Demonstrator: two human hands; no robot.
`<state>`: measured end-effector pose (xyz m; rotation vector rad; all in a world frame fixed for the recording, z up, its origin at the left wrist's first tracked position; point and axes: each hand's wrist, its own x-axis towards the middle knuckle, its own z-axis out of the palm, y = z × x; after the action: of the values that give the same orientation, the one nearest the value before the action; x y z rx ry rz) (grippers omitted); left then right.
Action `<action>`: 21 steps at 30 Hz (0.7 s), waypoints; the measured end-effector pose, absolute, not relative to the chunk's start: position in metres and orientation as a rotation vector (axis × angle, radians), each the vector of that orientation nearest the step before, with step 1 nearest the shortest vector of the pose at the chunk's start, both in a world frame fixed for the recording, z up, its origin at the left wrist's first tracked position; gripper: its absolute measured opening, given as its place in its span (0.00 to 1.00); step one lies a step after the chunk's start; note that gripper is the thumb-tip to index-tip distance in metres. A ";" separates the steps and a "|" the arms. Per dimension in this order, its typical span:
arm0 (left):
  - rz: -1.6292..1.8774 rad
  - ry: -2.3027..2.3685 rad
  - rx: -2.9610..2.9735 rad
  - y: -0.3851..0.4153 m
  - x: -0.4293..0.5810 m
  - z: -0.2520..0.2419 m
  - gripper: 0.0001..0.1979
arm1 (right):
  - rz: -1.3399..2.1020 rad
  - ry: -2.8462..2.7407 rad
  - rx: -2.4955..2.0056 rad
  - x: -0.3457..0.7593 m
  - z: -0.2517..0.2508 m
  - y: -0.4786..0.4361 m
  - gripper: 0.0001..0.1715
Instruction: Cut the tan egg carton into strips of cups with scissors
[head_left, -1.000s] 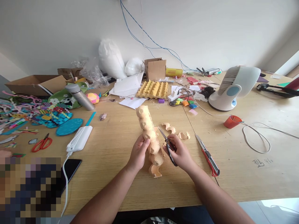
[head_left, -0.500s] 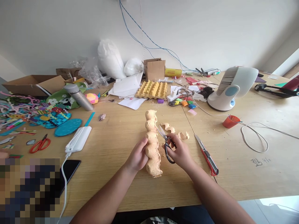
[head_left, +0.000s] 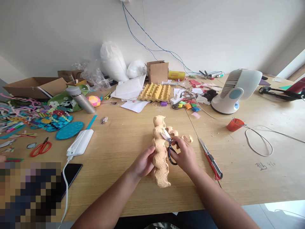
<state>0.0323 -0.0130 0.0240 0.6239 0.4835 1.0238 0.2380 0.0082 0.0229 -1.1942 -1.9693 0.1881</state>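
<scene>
Near edge of the table (head_left: 119,136), about midway along: left hand (head_left: 144,161), grip clamped on a peach carton strip (head_left: 160,160) that runs lengthwise toward the far edge. Right hand (head_left: 187,156) wrapped round black-handled scissors (head_left: 170,141), blades over the strip's right side; whether they bite into the pulp, I can't tell from here.

My worry: the left grip sits near those blades, so a slip of the strip could bring a fingertip under them. The pulp looks brittle; a twist might tear it.

Utility knife (head_left: 213,163) to the right, blade apparently out; a careless swing toward the right edge could catch it.

Further right, handwriting (head_left: 264,166) on the wood: seems "460", the rest unclear.

Toward the far edge, an egg tray (head_left: 156,92), no label visible. Behind, a yellow roll (head_left: 176,75), reddish print too small to read.
</scene>
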 end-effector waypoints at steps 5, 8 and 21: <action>1.015 0.449 0.585 -0.013 0.033 0.024 0.19 | 0.139 -1.999 -1.234 0.238 0.021 0.007 0.15; 0.989 0.461 0.573 -0.013 0.032 0.025 0.19 | 0.093 -2.026 -1.244 0.238 0.023 0.006 0.14; 0.958 0.457 0.608 -0.013 0.030 0.022 0.19 | 0.051 -2.091 -1.327 0.241 0.025 0.004 0.16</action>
<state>0.0297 -0.0134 0.0216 0.6082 0.4565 0.9583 0.2407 0.0042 0.0252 -1.3272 -2.0914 0.0512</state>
